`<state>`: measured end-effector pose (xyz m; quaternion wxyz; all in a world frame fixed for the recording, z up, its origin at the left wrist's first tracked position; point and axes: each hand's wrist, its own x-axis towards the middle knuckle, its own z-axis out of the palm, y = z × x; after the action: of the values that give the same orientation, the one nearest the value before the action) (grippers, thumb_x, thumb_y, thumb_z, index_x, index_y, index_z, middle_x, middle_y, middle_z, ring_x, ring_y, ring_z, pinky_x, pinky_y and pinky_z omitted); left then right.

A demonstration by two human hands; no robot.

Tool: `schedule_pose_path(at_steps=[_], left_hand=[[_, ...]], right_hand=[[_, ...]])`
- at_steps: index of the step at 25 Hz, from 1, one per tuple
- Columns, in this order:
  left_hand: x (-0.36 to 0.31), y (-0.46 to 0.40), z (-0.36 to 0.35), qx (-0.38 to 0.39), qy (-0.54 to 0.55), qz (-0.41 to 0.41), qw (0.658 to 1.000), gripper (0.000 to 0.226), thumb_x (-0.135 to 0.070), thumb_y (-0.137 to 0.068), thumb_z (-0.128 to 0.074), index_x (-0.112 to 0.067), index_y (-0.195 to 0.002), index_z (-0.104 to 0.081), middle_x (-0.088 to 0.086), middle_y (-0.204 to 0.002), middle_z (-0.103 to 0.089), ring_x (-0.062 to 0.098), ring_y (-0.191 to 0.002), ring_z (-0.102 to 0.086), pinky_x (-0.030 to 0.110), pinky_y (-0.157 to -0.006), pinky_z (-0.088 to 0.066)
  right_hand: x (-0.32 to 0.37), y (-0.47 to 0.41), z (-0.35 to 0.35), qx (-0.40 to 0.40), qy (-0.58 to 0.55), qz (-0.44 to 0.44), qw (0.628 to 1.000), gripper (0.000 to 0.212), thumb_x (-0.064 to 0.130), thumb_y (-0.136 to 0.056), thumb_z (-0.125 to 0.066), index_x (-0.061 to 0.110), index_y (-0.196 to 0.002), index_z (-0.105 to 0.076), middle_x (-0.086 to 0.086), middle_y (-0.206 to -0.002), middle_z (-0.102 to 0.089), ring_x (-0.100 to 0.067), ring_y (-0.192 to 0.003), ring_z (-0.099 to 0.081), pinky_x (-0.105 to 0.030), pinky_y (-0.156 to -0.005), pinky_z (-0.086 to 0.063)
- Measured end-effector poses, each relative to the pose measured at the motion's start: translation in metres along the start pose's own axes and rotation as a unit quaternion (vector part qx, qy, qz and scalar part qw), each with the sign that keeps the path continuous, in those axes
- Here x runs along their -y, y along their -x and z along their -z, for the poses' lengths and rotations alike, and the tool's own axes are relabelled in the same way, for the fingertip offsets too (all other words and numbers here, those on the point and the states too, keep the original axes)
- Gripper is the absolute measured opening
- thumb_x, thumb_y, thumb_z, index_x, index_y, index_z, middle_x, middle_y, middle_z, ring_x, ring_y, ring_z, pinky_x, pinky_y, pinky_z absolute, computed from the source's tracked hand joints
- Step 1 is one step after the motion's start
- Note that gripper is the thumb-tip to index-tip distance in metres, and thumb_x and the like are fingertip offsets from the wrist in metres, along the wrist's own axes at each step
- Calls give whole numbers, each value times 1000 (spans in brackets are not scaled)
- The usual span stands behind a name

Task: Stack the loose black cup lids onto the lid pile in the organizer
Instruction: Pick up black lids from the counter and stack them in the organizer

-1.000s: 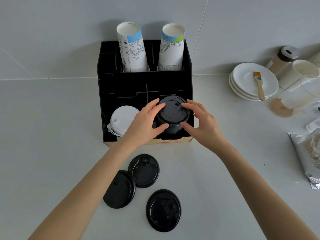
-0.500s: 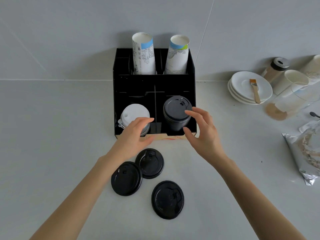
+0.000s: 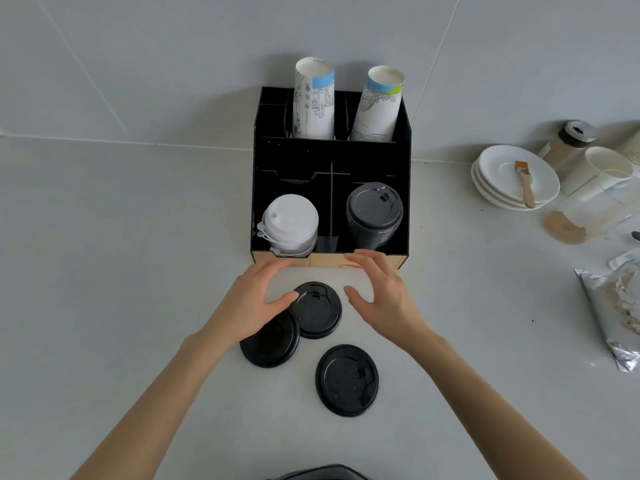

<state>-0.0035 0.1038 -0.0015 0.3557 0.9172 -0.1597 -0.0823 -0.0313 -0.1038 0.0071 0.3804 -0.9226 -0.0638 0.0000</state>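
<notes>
Three loose black lids lie on the counter in front of the black organizer (image 3: 403, 140). The nearest-to-organizer lid (image 3: 318, 311) overlaps a second lid (image 3: 272, 344); a third lid (image 3: 346, 379) lies apart, closer to me. The black lid pile (image 3: 374, 213) stands in the organizer's front right compartment. My left hand (image 3: 254, 301) hovers open with its thumb at the left edge of the top lid. My right hand (image 3: 381, 292) is open just right of that lid, fingers spread, holding nothing.
A white lid pile (image 3: 291, 225) fills the front left compartment; two paper cup stacks (image 3: 313, 98) stand in the back. Right of the organizer are stacked white saucers (image 3: 498, 188) with a brush (image 3: 524, 183), a shaker (image 3: 568, 142), cups and a foil bag (image 3: 620, 313).
Both hands have left the black lid pile in the organizer and come down toward me, now flanking the loose lid closest to the organizer. The view has shifted slightly.
</notes>
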Motion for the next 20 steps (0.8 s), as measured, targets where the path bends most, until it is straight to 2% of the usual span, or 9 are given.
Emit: schedule_pose_path(at_steps=[4,6,9,12,15,20], left_hand=[[15,20,0,6,-6,37,999,51,-25,-80,-63,-15,-125,-41,7,-130,-47,23,-119,-46,33,-100,-33],[24,30,-1,14,-2,52,999,56,-36,-78,-62,-16,-126,-41,7,-131,-46,23,-120,-45,30,-99,-31],[34,44,-2,33,-4,76,997,71,-54,-66,-51,-18,-127,-39,5,-134,-43,22,-122,-42,26,-98,-27],[42,56,-5,45,3,94,995,84,-64,-58,-44,-20,-129,-36,4,-136,-41,21,-123,-39,28,-101,-27],[49,65,-11,50,-2,86,995,88,-65,-55,-43,-20,-130,-33,4,-137,-40,21,-124,-38,28,-101,-26],[53,72,-17,60,-24,81,995,92,-65,-55,-41,-22,-134,-24,1,-141,-34,20,-127,-32,33,-104,-25]], right_hand=[[8,5,-24,66,7,13,998,43,15,-83,-57,15,-124,-43,-9,-130,-44,-22,-122,-41,-30,-102,-34],[12,7,-35,102,12,19,995,46,16,-83,-56,17,-126,-41,-7,-131,-43,-23,-120,-41,-36,-105,-36],[18,11,-48,140,17,40,989,49,16,-81,-58,16,-127,-40,-8,-133,-44,-25,-121,-41,-41,-105,-37],[21,14,-59,163,23,53,985,52,18,-80,-61,15,-128,-40,-8,-134,-45,-24,-124,-40,-40,-107,-35],[22,16,-68,183,49,70,979,57,20,-79,-62,17,-130,-37,-7,-138,-41,-23,-129,-36,-39,-109,-30],[24,17,-75,192,80,86,974,59,18,-79,-62,16,-131,-36,-7,-141,-39,-24,-130,-34,-29,-109,-18]])
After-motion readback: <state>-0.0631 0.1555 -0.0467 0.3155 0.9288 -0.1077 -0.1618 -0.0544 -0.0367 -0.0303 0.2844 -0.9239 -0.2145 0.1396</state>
